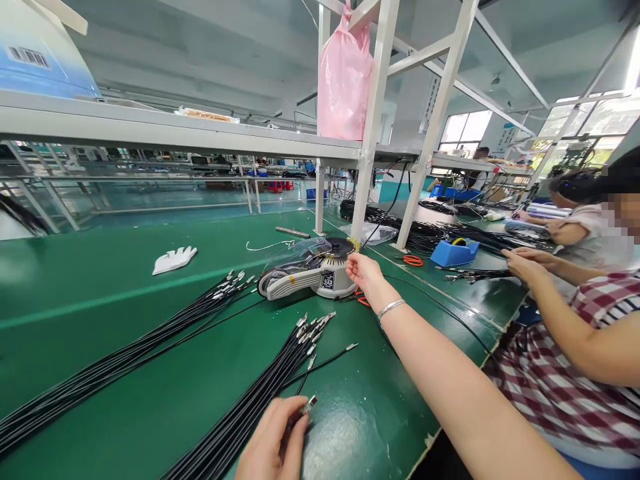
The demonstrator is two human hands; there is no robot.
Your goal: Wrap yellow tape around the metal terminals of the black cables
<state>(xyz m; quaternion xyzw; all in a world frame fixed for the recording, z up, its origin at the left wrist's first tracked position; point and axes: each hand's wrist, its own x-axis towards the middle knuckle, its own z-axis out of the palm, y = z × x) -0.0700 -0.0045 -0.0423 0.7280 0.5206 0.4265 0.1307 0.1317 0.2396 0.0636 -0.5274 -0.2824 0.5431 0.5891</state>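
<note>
My left hand (pixel 273 441) is at the bottom of the view, fingers closed on one black cable with a metal tip (pixel 309 404). Beside it lies a bundle of black cables (pixel 260 393) with metal ends, fanned out toward the middle of the green table (pixel 150 293). My right hand (pixel 364 273), with a silver bracelet on the wrist, reaches to the front of a grey tape dispenser machine (pixel 313 273); its fingertips are at the machine's outlet, where a small yellowish piece shows. Whether the fingers pinch that piece I cannot tell.
A second bundle of black cables (pixel 125 353) runs to the left. A white glove (pixel 174 259) lies further back. Orange scissors (pixel 412 260) and a blue tape holder (pixel 454 252) lie right of the white shelf posts (pixel 369 147). A person in a checked shirt (pixel 575 347) works to my right.
</note>
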